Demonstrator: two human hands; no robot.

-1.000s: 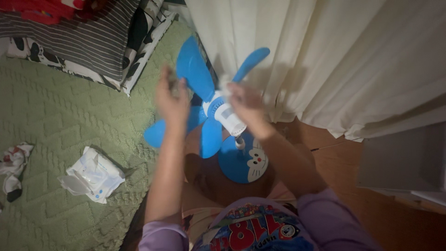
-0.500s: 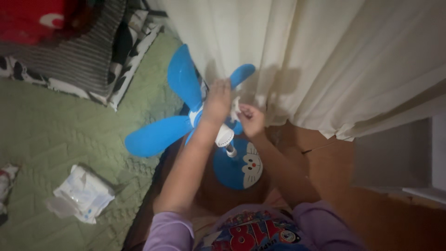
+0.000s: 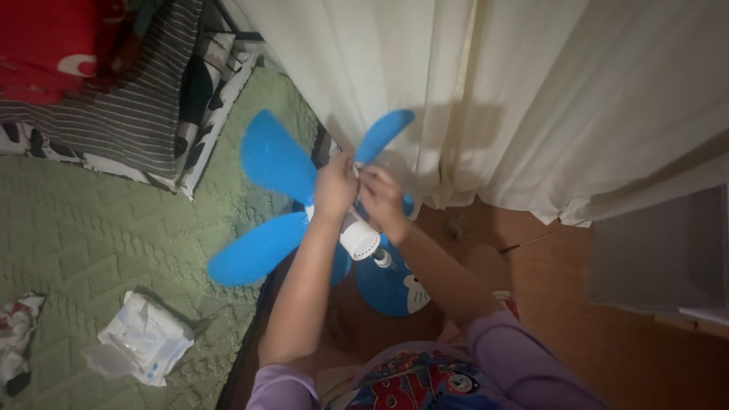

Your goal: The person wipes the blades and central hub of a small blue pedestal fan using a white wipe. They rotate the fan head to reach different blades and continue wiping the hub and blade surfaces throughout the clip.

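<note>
Both your hands — left hand (image 3: 334, 186) and right hand (image 3: 382, 199) — pinch the hub of the small blue-bladed plastic stand fan (image 3: 282, 199); what they hold is hidden. Press sideways and its round base (image 3: 383, 285) may tip.

A green rug (image 3: 114, 235) covers the floor on the left; bare wooden floor (image 3: 547, 266) shows on the right. On the rug lie a white wipes pack (image 3: 144, 338), a crumpled cloth (image 3: 17, 334) and a striped cushion (image 3: 129, 106). The fan's round blue base (image 3: 391, 285) stands at the rug's edge.
</note>
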